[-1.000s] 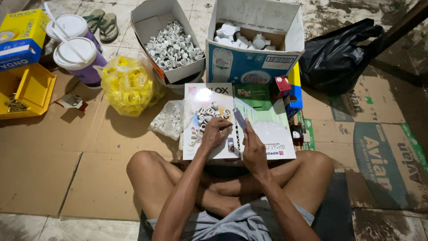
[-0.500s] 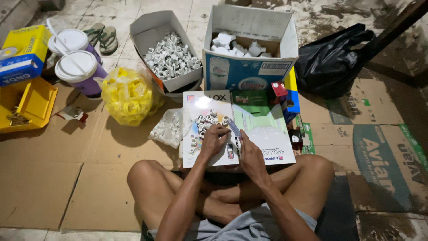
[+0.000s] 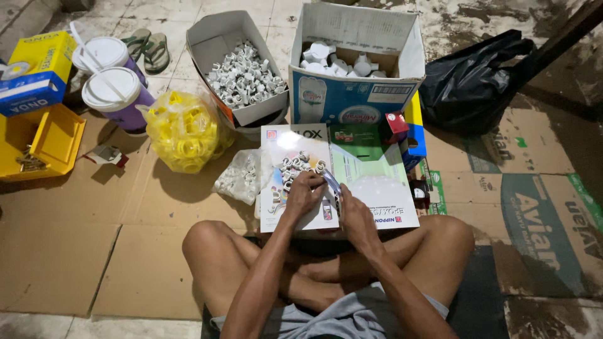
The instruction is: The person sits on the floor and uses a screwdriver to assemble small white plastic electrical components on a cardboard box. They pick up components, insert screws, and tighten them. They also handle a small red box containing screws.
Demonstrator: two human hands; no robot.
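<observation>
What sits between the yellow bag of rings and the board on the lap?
In the head view, a clear bag of small white parts lies between the yellow bag and the board.

Glossy printed cardboard sheet carries small white plastic rings. Matt brown cardboard floor mat, far cardboard box, crinkly yellow plastic bag, shiny black plastic bag right.
</observation>
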